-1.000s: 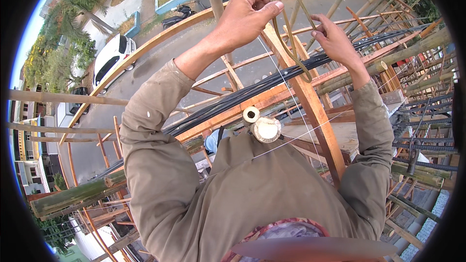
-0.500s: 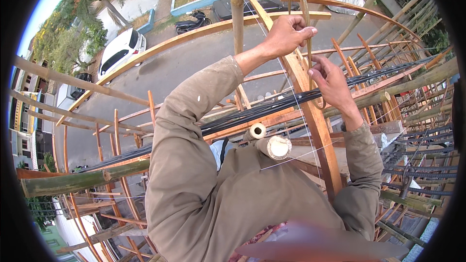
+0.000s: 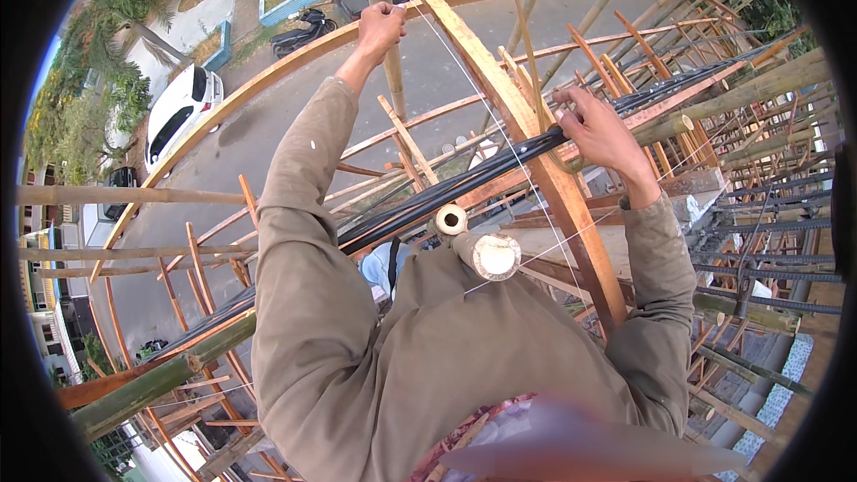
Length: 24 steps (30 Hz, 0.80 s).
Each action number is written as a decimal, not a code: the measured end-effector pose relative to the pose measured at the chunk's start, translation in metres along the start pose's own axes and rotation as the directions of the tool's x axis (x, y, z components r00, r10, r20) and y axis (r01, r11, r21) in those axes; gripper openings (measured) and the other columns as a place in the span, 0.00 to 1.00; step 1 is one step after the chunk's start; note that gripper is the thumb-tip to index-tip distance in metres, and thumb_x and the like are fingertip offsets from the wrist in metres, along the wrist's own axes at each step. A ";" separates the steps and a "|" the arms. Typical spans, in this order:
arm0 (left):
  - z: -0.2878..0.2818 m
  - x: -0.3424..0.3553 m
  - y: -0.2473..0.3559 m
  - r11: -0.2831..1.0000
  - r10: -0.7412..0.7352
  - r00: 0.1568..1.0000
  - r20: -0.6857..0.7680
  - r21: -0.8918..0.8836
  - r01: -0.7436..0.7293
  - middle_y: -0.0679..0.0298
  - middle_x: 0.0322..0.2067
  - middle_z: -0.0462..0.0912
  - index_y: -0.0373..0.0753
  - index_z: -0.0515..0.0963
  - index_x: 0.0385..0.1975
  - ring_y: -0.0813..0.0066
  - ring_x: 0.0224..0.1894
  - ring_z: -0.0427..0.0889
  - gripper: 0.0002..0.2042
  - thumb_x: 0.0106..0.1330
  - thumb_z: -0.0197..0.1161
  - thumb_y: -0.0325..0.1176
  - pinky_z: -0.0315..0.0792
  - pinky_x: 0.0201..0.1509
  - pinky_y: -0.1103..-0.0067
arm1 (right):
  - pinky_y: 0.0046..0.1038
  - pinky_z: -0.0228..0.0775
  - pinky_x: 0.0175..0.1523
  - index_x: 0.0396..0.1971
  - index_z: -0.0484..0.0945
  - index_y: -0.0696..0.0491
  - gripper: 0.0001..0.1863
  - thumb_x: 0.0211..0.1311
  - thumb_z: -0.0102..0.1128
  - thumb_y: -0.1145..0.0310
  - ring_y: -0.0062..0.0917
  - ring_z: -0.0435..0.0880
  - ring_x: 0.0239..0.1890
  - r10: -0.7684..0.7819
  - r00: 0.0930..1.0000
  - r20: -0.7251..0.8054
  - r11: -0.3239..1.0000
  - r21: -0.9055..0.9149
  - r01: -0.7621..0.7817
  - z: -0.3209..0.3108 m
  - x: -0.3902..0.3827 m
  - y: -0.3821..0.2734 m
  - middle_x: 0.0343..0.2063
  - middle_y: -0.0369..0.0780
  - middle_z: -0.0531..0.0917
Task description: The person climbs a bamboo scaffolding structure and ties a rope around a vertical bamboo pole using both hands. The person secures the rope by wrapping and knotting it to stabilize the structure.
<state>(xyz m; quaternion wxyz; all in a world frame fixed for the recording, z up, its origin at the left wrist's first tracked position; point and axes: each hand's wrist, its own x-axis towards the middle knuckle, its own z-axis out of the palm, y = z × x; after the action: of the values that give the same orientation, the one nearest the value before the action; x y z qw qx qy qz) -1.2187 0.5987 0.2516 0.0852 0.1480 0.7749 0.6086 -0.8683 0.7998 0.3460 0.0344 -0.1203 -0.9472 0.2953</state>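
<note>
My left hand (image 3: 382,27) is raised at the far side with its fingers curled closed, beside an upright bamboo pole (image 3: 394,80) and a long curved wooden batten (image 3: 295,61). What it holds, if anything, does not show. Farther right, my right hand (image 3: 600,132) has bent fingers slightly apart, at the bundle of black cables (image 3: 464,180). Its fingertips are close to a thin tan strip (image 3: 528,45) that hangs down past a slanting wooden beam (image 3: 571,205). A white string (image 3: 478,98) runs along that beam.
Two cut bamboo ends (image 3: 496,256) stick up at my chest. A green bamboo pole (image 3: 170,375) crosses at the left. Steel bars (image 3: 768,277) and timber framing lie to the right. A road below holds a white car (image 3: 183,112) and a motorcycle (image 3: 303,31).
My left hand has moved left, away from the tan strip and toward the bamboo pole. My right hand has dropped slightly nearer the cables. The whole view has shifted.
</note>
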 end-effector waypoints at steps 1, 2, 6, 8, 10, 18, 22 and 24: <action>0.003 0.001 -0.003 1.000 0.006 0.999 0.035 0.000 -0.006 0.65 0.24 0.80 0.35 0.78 0.30 0.80 0.23 0.78 0.14 0.70 0.62 0.41 0.72 0.26 0.81 | 0.42 0.73 0.45 0.50 0.77 0.59 0.18 0.69 0.56 0.61 0.51 0.84 0.41 -0.005 1.000 0.016 1.000 -0.027 0.005 0.000 0.000 0.002 0.33 0.54 0.84; 0.006 0.001 -0.004 1.000 0.019 0.998 0.057 0.001 -0.019 0.66 0.24 0.79 0.37 0.77 0.31 0.82 0.23 0.76 0.13 0.72 0.61 0.40 0.71 0.26 0.83 | 0.42 0.73 0.46 0.48 0.78 0.59 0.18 0.70 0.57 0.60 0.51 0.84 0.43 -0.015 0.999 0.035 0.999 -0.049 0.016 0.001 -0.001 0.004 0.35 0.54 0.85; 0.013 0.003 -0.008 0.999 0.024 0.999 0.038 0.023 -0.025 0.66 0.23 0.79 0.36 0.77 0.32 0.81 0.23 0.76 0.12 0.72 0.61 0.39 0.71 0.27 0.82 | 0.38 0.74 0.44 0.45 0.80 0.60 0.19 0.71 0.58 0.57 0.43 0.84 0.37 -0.009 0.998 -0.064 0.998 -0.059 0.005 0.000 -0.005 0.001 0.34 0.49 0.84; 0.011 0.008 -0.010 0.999 0.019 0.999 -0.046 0.047 -0.017 0.65 0.24 0.81 0.35 0.79 0.35 0.80 0.24 0.77 0.10 0.70 0.62 0.37 0.72 0.28 0.80 | 0.35 0.75 0.42 0.46 0.80 0.60 0.19 0.72 0.58 0.56 0.37 0.83 0.33 -0.116 0.956 -0.268 0.993 -0.048 0.107 0.000 -0.006 -0.008 0.32 0.47 0.84; 0.007 0.016 -0.015 0.998 -0.011 0.988 -0.155 0.063 0.021 0.59 0.26 0.86 0.33 0.83 0.35 0.72 0.29 0.85 0.12 0.65 0.64 0.37 0.76 0.37 0.73 | 0.29 0.74 0.37 0.44 0.81 0.60 0.16 0.70 0.62 0.61 0.28 0.81 0.29 -0.128 0.929 -0.347 0.986 0.055 0.156 -0.002 -0.005 -0.022 0.29 0.43 0.82; 0.001 0.072 -0.012 0.998 0.049 0.927 -0.373 0.054 -0.031 0.50 0.38 0.88 0.34 0.85 0.36 0.56 0.45 0.87 0.11 0.63 0.65 0.35 0.77 0.53 0.67 | 0.27 0.74 0.33 0.40 0.82 0.59 0.10 0.66 0.65 0.69 0.27 0.82 0.27 -0.410 0.850 -0.331 0.893 0.046 0.448 0.008 0.027 -0.090 0.27 0.42 0.82; -0.001 0.102 0.001 0.982 0.173 0.880 -0.442 0.152 -0.116 0.50 0.37 0.88 0.33 0.83 0.37 0.56 0.44 0.87 0.15 0.59 0.70 0.39 0.77 0.52 0.68 | 0.29 0.75 0.32 0.38 0.82 0.59 0.07 0.63 0.66 0.71 0.30 0.83 0.27 -0.442 0.861 -0.250 0.878 0.075 0.473 0.026 0.051 -0.114 0.28 0.42 0.83; -0.002 0.116 0.005 0.950 0.251 0.866 -0.432 0.283 -0.135 0.49 0.39 0.86 0.33 0.83 0.38 0.53 0.45 0.85 0.18 0.56 0.73 0.41 0.77 0.52 0.64 | 0.29 0.75 0.32 0.37 0.83 0.59 0.06 0.63 0.65 0.72 0.30 0.83 0.27 -0.441 0.867 -0.232 0.877 0.092 0.471 0.030 0.060 -0.120 0.28 0.42 0.83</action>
<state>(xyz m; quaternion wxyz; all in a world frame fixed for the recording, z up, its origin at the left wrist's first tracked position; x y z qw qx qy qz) -1.3281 0.6367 0.2621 -0.1825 0.0851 0.8224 0.5320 -0.9553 0.7026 0.3885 0.2087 0.0806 -0.9159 0.3332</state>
